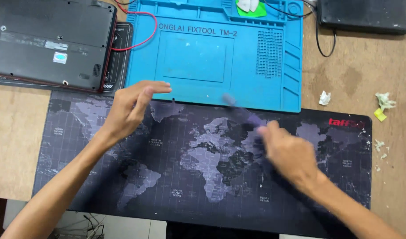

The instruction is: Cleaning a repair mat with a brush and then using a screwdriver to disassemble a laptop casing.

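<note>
Two hands hover above the dark map-printed desk mat (203, 177). Left hand (130, 108) is spread and empty. Right hand (289, 152) pinches a blurred slender tool (240, 110), near the blue repair mat (216, 53).

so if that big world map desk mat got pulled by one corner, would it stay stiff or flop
Probably floppy: the map mat lies thin and flat on the wooden table. Its near edge overhangs the table, so it seems flexible. It looks light for its size, and may drag rather than slide freely. Neither the left hand nor right hand presses it.

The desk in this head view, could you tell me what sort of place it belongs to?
Probably an electronics repair bench: a blue silicone repair mat with small compartments, a laptop lying bottom up, and a thin tool in the right hand.
</note>
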